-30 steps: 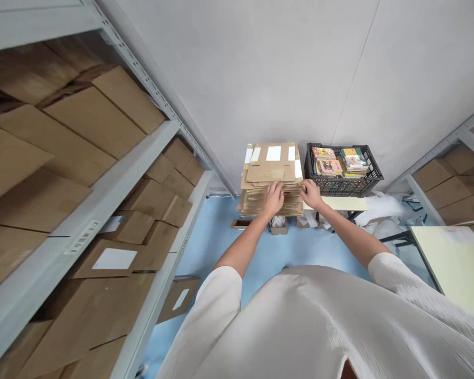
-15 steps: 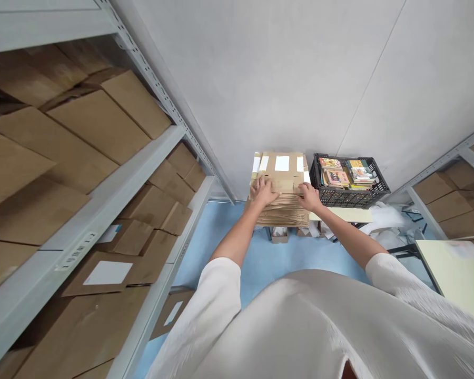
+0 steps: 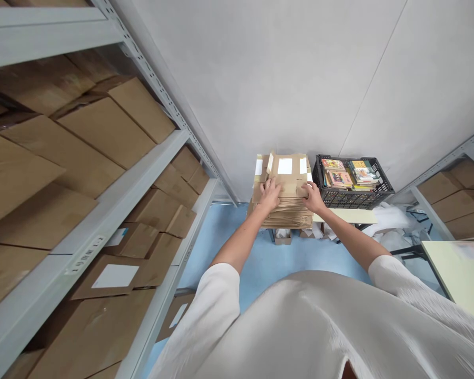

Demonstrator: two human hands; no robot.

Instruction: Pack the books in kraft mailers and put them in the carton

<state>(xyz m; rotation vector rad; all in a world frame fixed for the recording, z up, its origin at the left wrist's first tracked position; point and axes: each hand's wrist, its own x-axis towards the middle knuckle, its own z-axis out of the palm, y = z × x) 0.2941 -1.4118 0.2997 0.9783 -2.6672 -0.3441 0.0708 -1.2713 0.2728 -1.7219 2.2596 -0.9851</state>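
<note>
A flattened cardboard box (image 3: 290, 179) with white labels lies on top of a stack of flattened cardboard boxes (image 3: 288, 213) against the wall. My left hand (image 3: 270, 195) is at the near left of this top box, its fingers bent over the cardboard. At the near right corner my right hand (image 3: 313, 196) pinches the edge between thumb and fingers. A narrow flap stands up along the box's left side, and another labelled sheet of cardboard shows beneath it. Parts of the near edge are hidden by my hands.
Right of the stack, a black plastic crate (image 3: 353, 181) holds several books on a pale bench (image 3: 349, 216). Metal shelving (image 3: 142, 184) full of cardboard cartons rises at the left. A pale table (image 3: 458, 273) and another carton shelf stand at the right.
My left hand has shifted right, inward from the stack's left edge. The top box's left flap now stands up and the box sits slightly further right. My right hand stays at the right corner.
</note>
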